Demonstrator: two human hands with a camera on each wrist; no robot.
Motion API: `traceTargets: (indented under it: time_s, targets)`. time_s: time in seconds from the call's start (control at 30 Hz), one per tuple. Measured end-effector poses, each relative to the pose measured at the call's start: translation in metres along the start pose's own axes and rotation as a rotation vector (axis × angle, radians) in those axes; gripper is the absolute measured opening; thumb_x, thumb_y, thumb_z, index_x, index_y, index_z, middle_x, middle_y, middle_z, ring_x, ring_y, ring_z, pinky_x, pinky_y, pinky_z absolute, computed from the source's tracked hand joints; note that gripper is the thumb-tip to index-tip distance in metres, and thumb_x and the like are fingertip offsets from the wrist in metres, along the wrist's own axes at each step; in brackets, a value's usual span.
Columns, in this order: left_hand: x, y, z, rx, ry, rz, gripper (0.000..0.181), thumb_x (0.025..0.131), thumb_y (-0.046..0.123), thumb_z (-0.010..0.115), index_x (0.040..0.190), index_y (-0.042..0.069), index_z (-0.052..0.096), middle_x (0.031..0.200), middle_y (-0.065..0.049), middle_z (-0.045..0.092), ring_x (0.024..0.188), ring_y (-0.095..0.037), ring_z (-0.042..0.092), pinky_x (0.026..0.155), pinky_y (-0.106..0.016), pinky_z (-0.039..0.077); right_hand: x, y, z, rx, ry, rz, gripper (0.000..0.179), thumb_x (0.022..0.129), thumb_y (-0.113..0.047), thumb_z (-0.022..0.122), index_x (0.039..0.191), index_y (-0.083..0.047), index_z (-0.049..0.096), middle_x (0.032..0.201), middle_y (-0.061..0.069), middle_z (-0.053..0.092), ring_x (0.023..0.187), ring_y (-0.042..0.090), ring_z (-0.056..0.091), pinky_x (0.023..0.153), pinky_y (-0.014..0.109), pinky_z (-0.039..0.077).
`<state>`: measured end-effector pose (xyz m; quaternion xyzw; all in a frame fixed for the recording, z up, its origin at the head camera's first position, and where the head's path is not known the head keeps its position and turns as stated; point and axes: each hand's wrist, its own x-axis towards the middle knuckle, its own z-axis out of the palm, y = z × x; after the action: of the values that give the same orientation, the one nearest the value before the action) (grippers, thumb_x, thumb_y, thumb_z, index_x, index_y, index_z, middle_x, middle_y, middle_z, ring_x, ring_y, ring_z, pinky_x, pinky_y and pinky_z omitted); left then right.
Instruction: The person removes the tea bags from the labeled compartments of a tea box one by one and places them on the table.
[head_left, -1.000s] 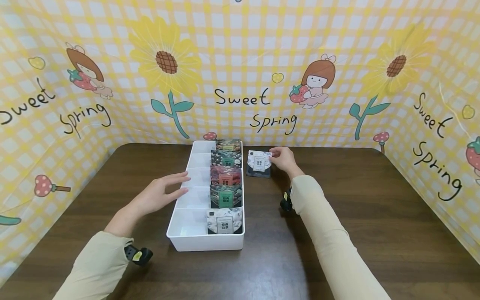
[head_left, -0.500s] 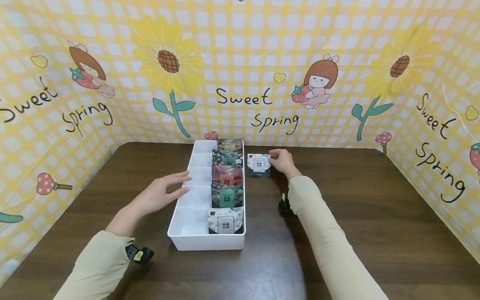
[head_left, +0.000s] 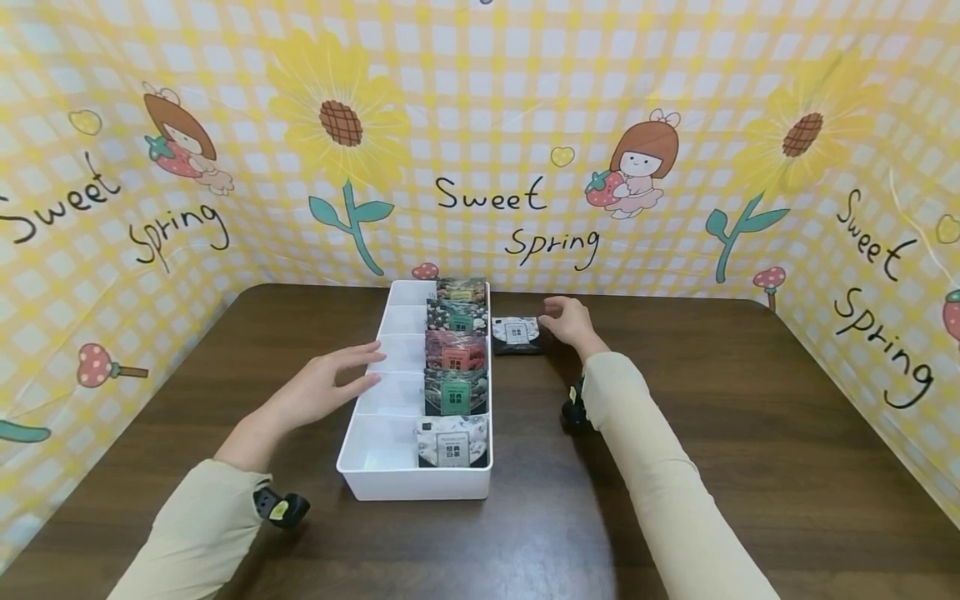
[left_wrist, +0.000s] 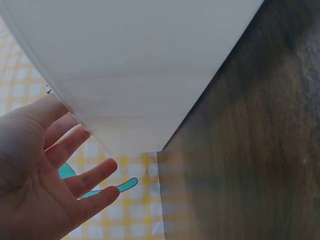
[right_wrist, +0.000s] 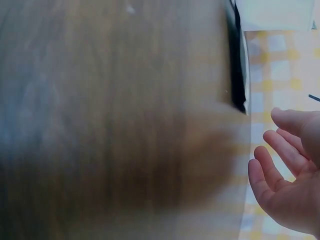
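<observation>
In the head view a long white divided box (head_left: 414, 485) holds a row of printed tea sachets, among them a green one (head_left: 455, 393), a red one (head_left: 455, 352) and a white one (head_left: 452, 442) in the front compartment. My left hand (head_left: 318, 390) rests at the box's left rim with loosely extended fingers; the left wrist view shows its fingertips at the wall's edge. A white and black tea sachet (head_left: 516, 335) lies on the table just right of the box. My right hand (head_left: 568, 323) is beside it, fingers loosely bent, and apart from it in the right wrist view.
The brown wooden table (head_left: 712, 433) extends on both sides of the box. A yellow checked cloth (head_left: 480, 108) with printed flowers and figures stands behind the table and along its sides. Black wrist cameras (head_left: 281, 507) are strapped at both wrists.
The white and black sachet has tipped from raised to lying flat, and my right hand's fingers have let go of it. My left hand has stayed at the box's rim.
</observation>
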<state>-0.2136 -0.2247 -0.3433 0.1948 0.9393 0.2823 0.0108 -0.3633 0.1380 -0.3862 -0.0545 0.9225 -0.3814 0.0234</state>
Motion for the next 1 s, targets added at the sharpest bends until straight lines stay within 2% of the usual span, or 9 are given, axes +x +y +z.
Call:
traceTargets:
  time_s: [0.13, 0.37, 0.63, 0.83, 1.0]
  targets:
    - [0.0, 0.0, 0.0, -0.005, 0.0, 0.001, 0.044, 0.094, 0.026, 0.056, 0.132, 0.005, 0.052, 0.145, -0.019, 0.041, 0.134, -0.042, 0.036, 0.107, -0.058, 0.032, -0.003, -0.001, -0.01, 0.003, -0.002, -0.023, 0.044, 0.094, -0.016, 0.054, 0.135, -0.001, 0.046, 0.134, 0.017, 0.054, 0.13, 0.033, 0.044, 0.107, 0.045, 0.038]
    - [0.0, 0.0, 0.0, -0.002, 0.004, 0.007, 0.044, 0.094, 0.026, 0.056, 0.132, 0.005, 0.053, 0.145, -0.019, 0.041, 0.134, -0.042, 0.036, 0.107, -0.058, 0.031, -0.007, -0.005, -0.027, 0.04, -0.019, -0.064, 0.046, 0.094, -0.017, 0.054, 0.136, 0.0, 0.044, 0.134, 0.018, 0.053, 0.121, 0.035, 0.052, 0.101, 0.045, 0.044]
    - [0.0, 0.0, 0.0, 0.002, -0.003, 0.004, 0.044, 0.094, 0.027, 0.056, 0.132, 0.005, 0.052, 0.145, -0.02, 0.04, 0.134, -0.042, 0.036, 0.107, -0.059, 0.031, -0.016, -0.013, -0.038, 0.085, -0.011, -0.151, 0.042, 0.093, -0.015, 0.056, 0.131, 0.002, 0.049, 0.13, 0.02, 0.056, 0.117, 0.036, 0.054, 0.099, 0.044, 0.045]
    - [-0.001, 0.001, 0.0, 0.0, -0.001, 0.008, 0.045, 0.094, 0.029, 0.055, 0.132, 0.006, 0.052, 0.145, -0.02, 0.04, 0.134, -0.042, 0.036, 0.107, -0.059, 0.031, -0.031, -0.023, -0.042, 0.128, -0.023, -0.232, 0.038, 0.092, -0.014, 0.058, 0.127, -0.001, 0.054, 0.126, 0.021, 0.059, 0.113, 0.035, 0.056, 0.097, 0.044, 0.046]
    - [0.0, 0.0, 0.001, -0.001, 0.0, 0.005, 0.044, 0.094, 0.029, 0.055, 0.132, 0.006, 0.052, 0.145, -0.019, 0.04, 0.134, -0.042, 0.036, 0.107, -0.059, 0.031, -0.048, -0.033, -0.042, 0.151, -0.051, -0.279, 0.036, 0.091, -0.017, 0.06, 0.126, -0.007, 0.057, 0.123, 0.015, 0.063, 0.108, 0.03, 0.059, 0.09, 0.041, 0.05]
